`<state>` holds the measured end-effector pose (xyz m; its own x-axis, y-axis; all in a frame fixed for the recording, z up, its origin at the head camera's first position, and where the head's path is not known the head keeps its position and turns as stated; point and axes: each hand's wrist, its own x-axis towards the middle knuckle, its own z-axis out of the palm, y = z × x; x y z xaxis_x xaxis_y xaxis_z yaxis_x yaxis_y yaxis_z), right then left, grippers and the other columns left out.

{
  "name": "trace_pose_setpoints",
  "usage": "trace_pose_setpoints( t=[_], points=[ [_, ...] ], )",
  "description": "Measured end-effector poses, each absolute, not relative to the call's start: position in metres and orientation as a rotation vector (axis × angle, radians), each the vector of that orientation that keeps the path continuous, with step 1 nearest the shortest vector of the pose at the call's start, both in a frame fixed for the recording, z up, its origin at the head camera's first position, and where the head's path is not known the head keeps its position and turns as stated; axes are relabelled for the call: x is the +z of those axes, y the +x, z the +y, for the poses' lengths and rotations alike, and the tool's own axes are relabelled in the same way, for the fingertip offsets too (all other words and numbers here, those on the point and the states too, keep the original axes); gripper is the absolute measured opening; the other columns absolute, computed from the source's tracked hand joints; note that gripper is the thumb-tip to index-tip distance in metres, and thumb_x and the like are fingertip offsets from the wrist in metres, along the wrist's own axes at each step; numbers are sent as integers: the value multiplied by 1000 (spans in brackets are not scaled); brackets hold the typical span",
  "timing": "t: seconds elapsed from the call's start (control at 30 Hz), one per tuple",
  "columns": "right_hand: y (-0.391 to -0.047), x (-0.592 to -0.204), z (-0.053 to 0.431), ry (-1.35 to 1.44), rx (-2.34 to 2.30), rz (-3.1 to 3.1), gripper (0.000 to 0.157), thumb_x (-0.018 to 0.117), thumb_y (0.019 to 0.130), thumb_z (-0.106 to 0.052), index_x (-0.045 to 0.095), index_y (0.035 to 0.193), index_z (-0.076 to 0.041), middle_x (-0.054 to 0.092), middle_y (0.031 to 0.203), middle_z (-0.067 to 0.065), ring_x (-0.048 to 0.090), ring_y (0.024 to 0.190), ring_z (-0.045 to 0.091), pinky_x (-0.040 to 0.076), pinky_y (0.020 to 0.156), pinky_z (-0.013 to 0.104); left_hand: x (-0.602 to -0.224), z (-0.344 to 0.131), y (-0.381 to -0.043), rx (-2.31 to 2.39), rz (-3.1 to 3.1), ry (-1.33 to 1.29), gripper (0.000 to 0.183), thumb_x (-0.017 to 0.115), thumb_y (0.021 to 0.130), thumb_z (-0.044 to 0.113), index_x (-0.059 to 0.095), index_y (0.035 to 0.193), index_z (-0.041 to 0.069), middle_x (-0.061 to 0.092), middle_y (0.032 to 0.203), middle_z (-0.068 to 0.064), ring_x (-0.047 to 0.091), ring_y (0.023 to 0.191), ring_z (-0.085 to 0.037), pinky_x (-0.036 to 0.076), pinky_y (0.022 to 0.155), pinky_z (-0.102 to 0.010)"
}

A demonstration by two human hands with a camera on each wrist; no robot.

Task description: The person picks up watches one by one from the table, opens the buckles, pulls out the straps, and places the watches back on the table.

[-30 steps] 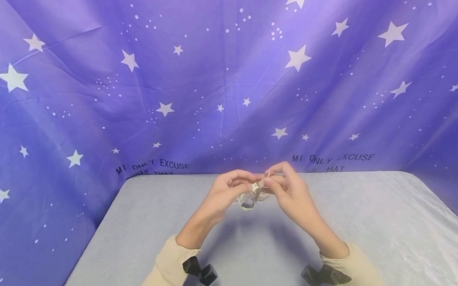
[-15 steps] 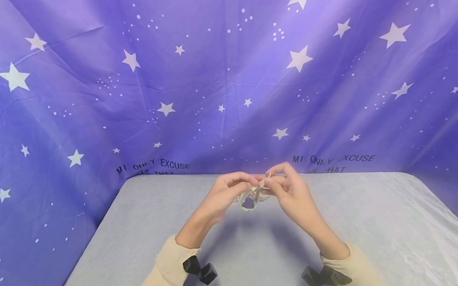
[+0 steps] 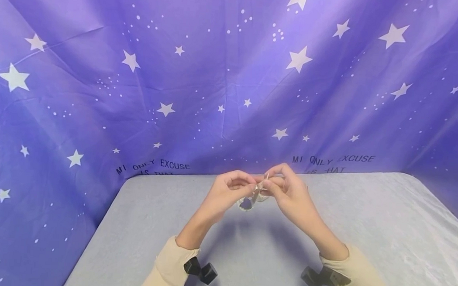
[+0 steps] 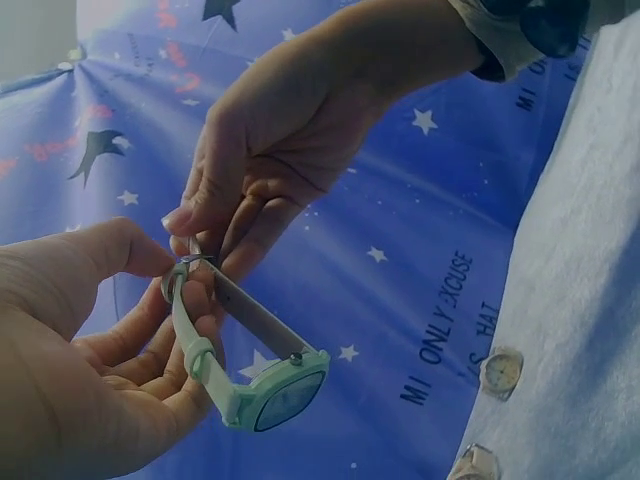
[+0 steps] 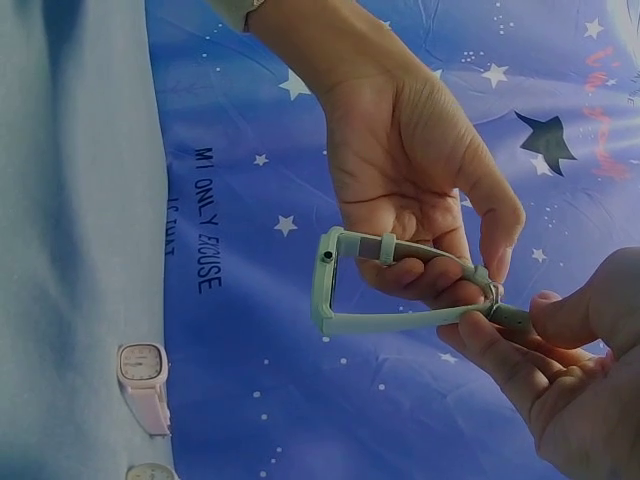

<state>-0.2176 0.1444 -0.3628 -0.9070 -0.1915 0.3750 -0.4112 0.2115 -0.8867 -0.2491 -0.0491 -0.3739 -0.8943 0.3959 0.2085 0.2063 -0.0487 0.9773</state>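
Observation:
A pale green wristwatch [image 3: 246, 204] with a squarish case is held up over the table between both hands, its strap forming a loop. My left hand [image 3: 223, 197] pinches the strap at the metal buckle [image 5: 493, 295] with thumb and fingers. My right hand [image 3: 290, 195] pinches the strap's tip [image 5: 512, 318], which sticks out past the buckle. In the left wrist view the watch case [image 4: 285, 395] hangs at the low end of the loop, face outward. A strap keeper [image 4: 200, 355] sits partway along the buckle-side strap.
A pale grey cloth covers the table [image 3: 253, 258]. Behind it hangs a purple curtain [image 3: 202, 71] with stars and lettering. In the right wrist view a pink watch [image 5: 143, 365] lies on the table, with another watch [image 5: 150, 472] partly in frame.
My left thumb has moved in to the buckle, covering more of it. The strap tip and hanging case have shifted slightly; both arms stay nearly where they were.

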Motion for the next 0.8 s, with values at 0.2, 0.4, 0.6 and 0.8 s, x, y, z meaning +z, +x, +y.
trace_pose_setpoints(
  t=[0.2, 0.4, 0.6, 0.8],
  points=[
    [-217, -362, 143, 587, 1770, -2292, 13, 58, 99, 4, 50, 110, 5, 75, 106, 25, 77, 93, 22, 63, 85, 30, -373, -48, -247, 2087, 2162, 639, 14, 70, 88, 1, 69, 99, -7, 76, 99, -19, 70, 76, -10, 59, 77, -27],
    [-217, -362, 143, 611, 1788, -2282, 13, 58, 100, 3, 50, 109, 4, 74, 111, 26, 77, 94, 19, 62, 86, 30, -372, -48, -247, 2096, 2166, 521, 9, 67, 83, 0, 69, 91, -1, 76, 88, -10, 71, 76, -13, 58, 76, -28],
    [-218, -362, 144, 641, 1820, -2251, 13, 57, 100, 3, 49, 110, 4, 73, 116, 26, 76, 93, 12, 62, 86, 30, -372, -49, -249, 2132, 2093, 531, 7, 65, 84, -3, 68, 90, -1, 76, 87, -6, 72, 77, -14, 57, 72, -25],
    [-218, -363, 146, 629, 1723, -2277, 18, 58, 102, -4, 53, 117, 2, 74, 113, 24, 75, 97, 13, 61, 89, 29, -371, -51, -248, 2141, 2069, 494, 6, 68, 85, -1, 70, 91, 2, 76, 86, -1, 71, 80, -13, 59, 82, -29]
  ],
)
